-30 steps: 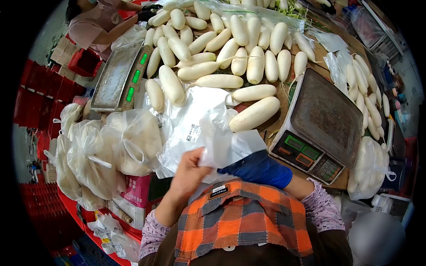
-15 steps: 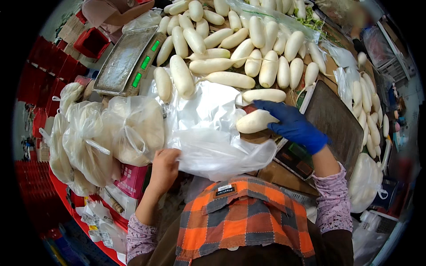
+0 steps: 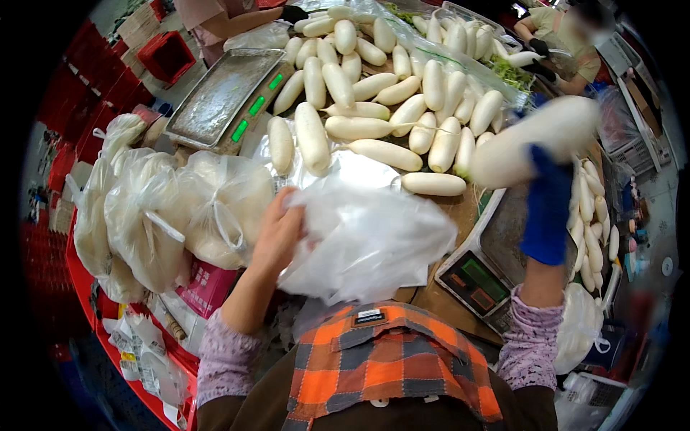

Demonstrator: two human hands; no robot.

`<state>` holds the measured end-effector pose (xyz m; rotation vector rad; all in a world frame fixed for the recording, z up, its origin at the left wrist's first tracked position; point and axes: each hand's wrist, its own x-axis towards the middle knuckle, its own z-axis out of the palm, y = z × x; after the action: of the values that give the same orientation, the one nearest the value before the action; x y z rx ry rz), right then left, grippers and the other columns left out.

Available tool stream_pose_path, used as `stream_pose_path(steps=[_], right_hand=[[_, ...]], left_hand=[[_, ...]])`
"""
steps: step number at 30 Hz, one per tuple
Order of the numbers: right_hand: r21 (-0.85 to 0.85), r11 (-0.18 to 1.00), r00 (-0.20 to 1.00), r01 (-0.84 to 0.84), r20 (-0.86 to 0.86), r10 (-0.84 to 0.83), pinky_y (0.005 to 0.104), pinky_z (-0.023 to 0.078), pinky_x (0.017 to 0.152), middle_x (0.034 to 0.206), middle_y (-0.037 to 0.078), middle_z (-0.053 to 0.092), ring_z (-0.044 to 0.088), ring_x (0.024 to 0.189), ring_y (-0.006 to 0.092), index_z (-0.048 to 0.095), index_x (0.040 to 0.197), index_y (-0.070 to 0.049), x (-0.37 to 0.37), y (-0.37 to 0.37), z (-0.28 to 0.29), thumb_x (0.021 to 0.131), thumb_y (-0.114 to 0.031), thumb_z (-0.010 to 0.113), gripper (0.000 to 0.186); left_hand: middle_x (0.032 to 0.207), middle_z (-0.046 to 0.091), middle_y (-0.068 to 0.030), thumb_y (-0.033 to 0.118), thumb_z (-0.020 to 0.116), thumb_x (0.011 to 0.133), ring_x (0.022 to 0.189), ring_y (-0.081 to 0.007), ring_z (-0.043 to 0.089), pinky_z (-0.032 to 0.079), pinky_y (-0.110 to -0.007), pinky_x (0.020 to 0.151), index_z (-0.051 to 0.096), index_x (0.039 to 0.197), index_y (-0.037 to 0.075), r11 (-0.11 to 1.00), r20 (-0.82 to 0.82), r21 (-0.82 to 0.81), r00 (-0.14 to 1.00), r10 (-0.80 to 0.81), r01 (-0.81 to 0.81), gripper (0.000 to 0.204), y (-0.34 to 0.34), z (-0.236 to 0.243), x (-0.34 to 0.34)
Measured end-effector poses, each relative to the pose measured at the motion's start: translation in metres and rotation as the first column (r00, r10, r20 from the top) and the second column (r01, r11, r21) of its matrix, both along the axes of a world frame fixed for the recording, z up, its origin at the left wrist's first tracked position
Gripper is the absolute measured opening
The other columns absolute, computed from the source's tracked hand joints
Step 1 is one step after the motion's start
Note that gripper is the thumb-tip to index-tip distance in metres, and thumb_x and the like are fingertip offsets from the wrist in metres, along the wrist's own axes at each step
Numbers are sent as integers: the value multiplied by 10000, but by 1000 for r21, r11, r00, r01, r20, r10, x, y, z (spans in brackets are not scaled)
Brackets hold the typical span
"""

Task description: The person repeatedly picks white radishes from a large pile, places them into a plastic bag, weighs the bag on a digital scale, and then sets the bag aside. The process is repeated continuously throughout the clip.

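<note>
My right hand (image 3: 548, 208), in a blue glove, grips a large white radish (image 3: 543, 128) raised above the right-hand scale (image 3: 503, 223). The radish is blurred by motion. My bare left hand (image 3: 279, 233) is closed on the edge of a clear plastic bag (image 3: 366, 241), which hangs loose in front of my checked apron or bib. I cannot make out anything inside that bag. Beyond it, several white radishes (image 3: 374, 152) lie in a pile on the table, two of them on a shiny white sheet (image 3: 352, 169).
Tied bags of radishes (image 3: 144, 215) crowd the left side, beside a pink box (image 3: 205, 287). A second scale (image 3: 223, 93) with green displays stands at the far left. More radishes (image 3: 593, 215) lie at the right. Co-workers (image 3: 568, 43) stand across the table.
My right hand has lifted a radish off the table, up and to the right. My left hand has raised the bag, which is now more crumpled. The whole view has shifted slightly.
</note>
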<state>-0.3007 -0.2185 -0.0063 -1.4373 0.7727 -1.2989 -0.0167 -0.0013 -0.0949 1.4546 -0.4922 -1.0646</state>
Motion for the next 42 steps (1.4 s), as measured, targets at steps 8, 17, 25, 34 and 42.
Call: stream_pose_path(steps=[8,17,25,34,42], right_hand=[[-139,968,903,-210,-406,137,373,491,898,1129,135,599,608,1009,241,460,1286,6,8,81,-3,788,-170,737,597],[192,776,342,-600,-816,466,291,524,780,1033,124,661,646,923,196,585,1210,-25,110,35,-58,781,-221,746,499],[74,849,300,-523,-917,264,415,411,990,1373,287,399,476,1225,378,-10,1465,30,282,-12,-150,679,-478,754,1208],[734,283,610,-617,220,761,278,533,781,1032,192,645,656,938,282,500,1233,41,249,-28,-107,866,-284,610,502],[453,648,608,-612,-254,752,325,440,967,1214,117,560,543,1116,200,405,1339,-14,128,69,-56,626,-275,843,876]], left_hand=[[716,543,-110,39,384,892,586,-239,587,509,-384,523,383,1121,0,992,-344,-122,939,-12,-32,232,-79,-8,-47],[741,485,-62,64,405,917,545,-158,480,463,-342,447,414,1127,41,989,-229,0,963,141,-145,211,-10,-68,-17],[647,471,-18,149,412,969,505,-96,481,424,-261,449,435,1002,29,995,-39,-67,997,71,-73,127,7,-62,-5],[654,484,-16,232,352,1009,492,-91,482,441,-255,447,509,1024,13,995,-5,91,999,-48,48,269,25,-36,-1],[701,477,1,226,360,1017,522,-74,467,419,-253,459,479,947,36,998,66,-22,997,-51,52,235,3,-17,-14]])
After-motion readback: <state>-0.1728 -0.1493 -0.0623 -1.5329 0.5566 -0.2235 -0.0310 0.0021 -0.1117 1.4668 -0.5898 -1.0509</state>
